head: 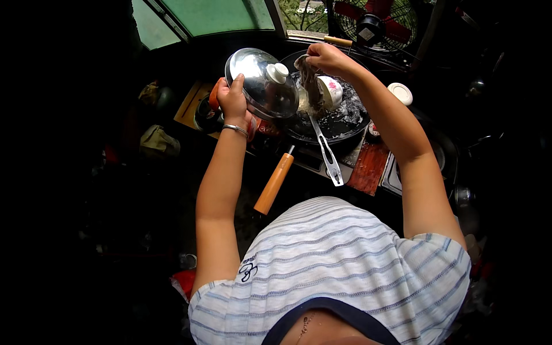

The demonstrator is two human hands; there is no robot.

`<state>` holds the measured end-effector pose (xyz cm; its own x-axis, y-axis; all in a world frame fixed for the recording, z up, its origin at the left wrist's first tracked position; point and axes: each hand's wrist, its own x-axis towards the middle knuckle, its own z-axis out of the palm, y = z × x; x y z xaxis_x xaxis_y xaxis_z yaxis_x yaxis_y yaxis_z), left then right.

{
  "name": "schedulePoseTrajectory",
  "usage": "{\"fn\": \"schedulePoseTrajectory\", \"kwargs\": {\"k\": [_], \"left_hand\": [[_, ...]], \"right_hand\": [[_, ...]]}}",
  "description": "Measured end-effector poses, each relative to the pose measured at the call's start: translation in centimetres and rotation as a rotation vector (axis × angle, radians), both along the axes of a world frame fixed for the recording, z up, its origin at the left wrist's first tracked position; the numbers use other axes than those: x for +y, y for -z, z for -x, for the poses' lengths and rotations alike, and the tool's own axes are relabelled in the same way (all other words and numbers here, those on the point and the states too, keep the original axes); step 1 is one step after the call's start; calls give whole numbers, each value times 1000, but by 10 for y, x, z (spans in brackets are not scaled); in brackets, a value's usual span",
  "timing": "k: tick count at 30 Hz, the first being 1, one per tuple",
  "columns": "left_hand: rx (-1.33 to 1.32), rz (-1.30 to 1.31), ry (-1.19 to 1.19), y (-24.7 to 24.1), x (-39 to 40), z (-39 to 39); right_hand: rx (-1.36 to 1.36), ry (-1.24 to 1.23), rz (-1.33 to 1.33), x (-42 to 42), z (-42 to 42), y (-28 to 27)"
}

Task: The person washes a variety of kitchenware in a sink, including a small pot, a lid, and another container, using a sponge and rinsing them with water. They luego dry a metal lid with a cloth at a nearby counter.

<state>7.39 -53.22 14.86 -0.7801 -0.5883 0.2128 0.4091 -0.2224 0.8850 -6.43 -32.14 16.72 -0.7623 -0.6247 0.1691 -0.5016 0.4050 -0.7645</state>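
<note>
My left hand (233, 99) holds a metal pot lid (258, 99) with a white knob, tilted over the left side of a black wok (345, 129). Pinched in my right hand (324, 58) is a wet, grey-brown cloth (311, 84), hanging down over the wok. Beside the cloth, a white bowl with a pink flower pattern (333, 92) lies tilted in the wok, with whitish suds or foam around it. A slotted-handled metal utensil (327, 157) leans out over the wok's near rim. The wok's wooden handle (274, 183) points towards me.
The wok stands on a stove (312, 167). A reddish wooden board (368, 168) lies to its right, near a white round lid (400, 93). Behind are a fan (371, 28) and green-tinted window panes (220, 15). At the left is a wooden board (187, 105).
</note>
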Motion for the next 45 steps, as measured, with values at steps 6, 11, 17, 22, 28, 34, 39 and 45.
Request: {"fn": "schedulePoseTrajectory", "kwargs": {"k": [6, 11, 17, 22, 28, 34, 39, 45], "left_hand": [[-51, -58, 222, 9, 32, 33], [-51, 14, 333, 23, 50, 52], [-77, 336, 348, 42, 57, 54], [-47, 596, 502, 41, 73, 32], [-82, 780, 444, 43, 72, 21], [-318, 484, 368, 30, 63, 50], [-277, 145, 344, 40, 48, 42], [-275, 355, 404, 46, 44, 31]], "right_hand": [[-49, -90, 432, 0, 0, -79], [132, -138, 632, -22, -10, -83], [605, -6, 111, -46, -33, 33], [310, 210, 48, -29, 55, 47], [-439, 313, 635, -25, 26, 63], [16, 3, 430, -16, -12, 28], [260, 167, -297, 22, -6, 81], [85, 238, -111, 17, 4, 97]]}}
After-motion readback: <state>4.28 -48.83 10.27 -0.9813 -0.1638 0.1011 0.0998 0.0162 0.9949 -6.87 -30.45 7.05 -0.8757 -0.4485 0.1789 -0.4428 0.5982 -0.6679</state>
